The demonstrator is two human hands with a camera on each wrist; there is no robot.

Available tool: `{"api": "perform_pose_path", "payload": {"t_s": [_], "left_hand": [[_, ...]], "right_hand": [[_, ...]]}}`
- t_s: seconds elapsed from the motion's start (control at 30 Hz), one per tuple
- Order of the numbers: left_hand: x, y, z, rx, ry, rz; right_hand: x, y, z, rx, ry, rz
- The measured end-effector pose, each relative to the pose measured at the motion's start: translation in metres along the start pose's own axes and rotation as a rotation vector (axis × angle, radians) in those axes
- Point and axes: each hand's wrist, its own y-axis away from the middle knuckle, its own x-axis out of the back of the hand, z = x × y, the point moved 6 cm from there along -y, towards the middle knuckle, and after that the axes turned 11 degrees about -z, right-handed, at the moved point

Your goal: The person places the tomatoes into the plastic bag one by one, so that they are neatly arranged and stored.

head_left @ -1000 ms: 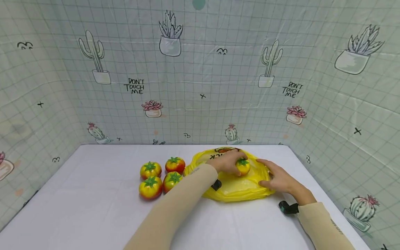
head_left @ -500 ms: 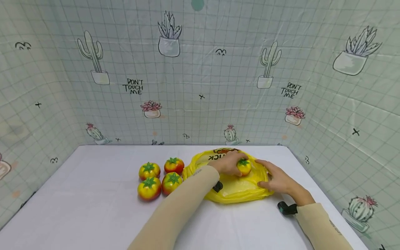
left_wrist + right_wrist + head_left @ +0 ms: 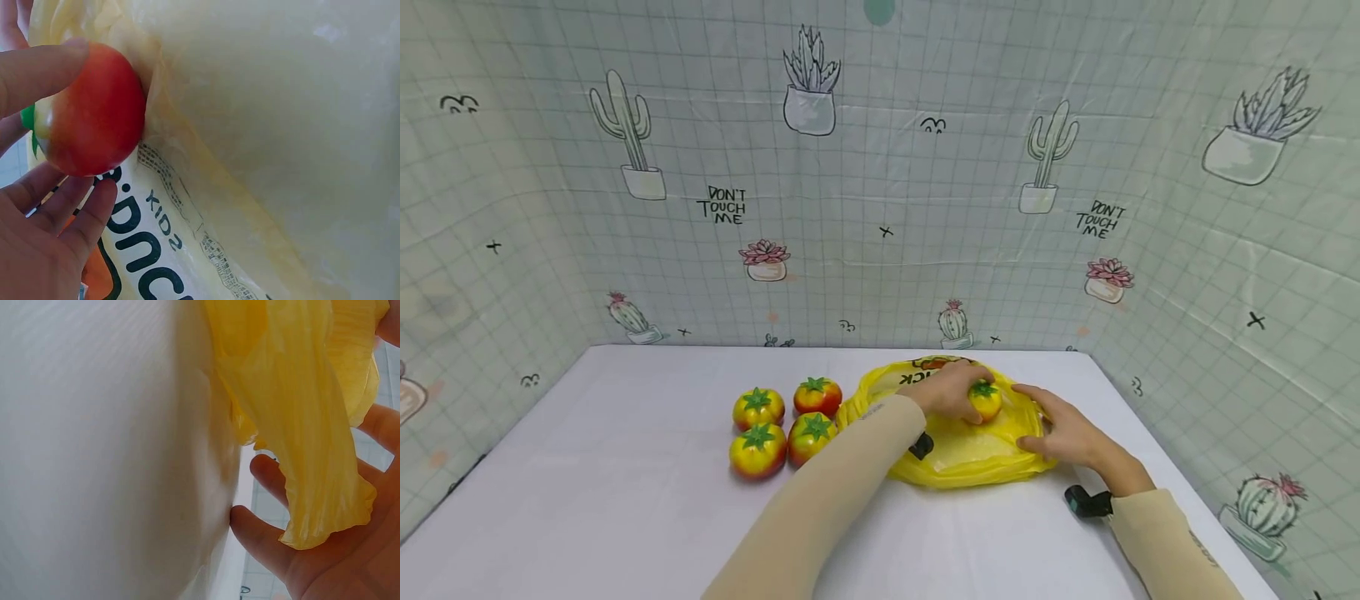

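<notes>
A yellow plastic bag lies on the white table at the right. My left hand reaches over its mouth and grips a red-yellow tomato with a green top. In the left wrist view the thumb and fingers curl round that tomato, against the bag's printed film. My right hand holds the bag's right rim, thumb at the front edge. In the right wrist view a fold of the bag hangs across that hand.
Several more tomatoes sit in a tight cluster just left of the bag. Cactus-print cloth walls close the table in at the back and both sides. Black wrist mounts show near both sleeves.
</notes>
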Motion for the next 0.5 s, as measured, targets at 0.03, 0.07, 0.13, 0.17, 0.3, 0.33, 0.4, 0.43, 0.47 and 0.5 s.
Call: {"api": "perform_pose_path", "payload": {"t_s": [0.03, 0.07, 0.13, 0.17, 0.3, 0.33, 0.4, 0.43, 0.47, 0.5], "left_hand": [[0.0, 0.001, 0.0, 0.0, -0.004, 0.001], [0.001, 0.001, 0.0, -0.003, -0.007, 0.001], [0.002, 0.002, 0.001, -0.02, -0.007, 0.003], [0.003, 0.003, 0.001, -0.028, -0.003, 0.003], [0.009, 0.01, 0.001, -0.056, 0.023, 0.008], [0.01, 0.012, 0.001, -0.057, 0.025, 0.01], [0.012, 0.017, -0.001, -0.058, 0.041, 0.012], [0.013, 0.02, -0.002, -0.059, 0.044, 0.014], [0.014, 0.023, -0.003, -0.061, 0.044, 0.015], [0.015, 0.027, -0.005, -0.063, 0.044, 0.018]], "right_hand": [[0.0, 0.0, 0.0, 0.0, 0.0, 0.0], [0.0, 0.0, -0.001, 0.002, 0.001, 0.001], [0.0, 0.0, -0.001, 0.004, 0.001, 0.003], [0.001, 0.0, -0.001, 0.007, 0.001, 0.005], [0.001, 0.0, -0.001, 0.005, -0.003, -0.002], [0.001, 0.0, -0.001, 0.004, -0.005, -0.003], [0.0, 0.0, -0.002, 0.003, -0.008, -0.005], [0.0, 0.0, -0.002, 0.001, -0.006, -0.005], [0.0, 0.0, -0.002, 0.001, -0.007, -0.004], [0.0, 0.0, -0.002, 0.001, -0.007, -0.004]]}}
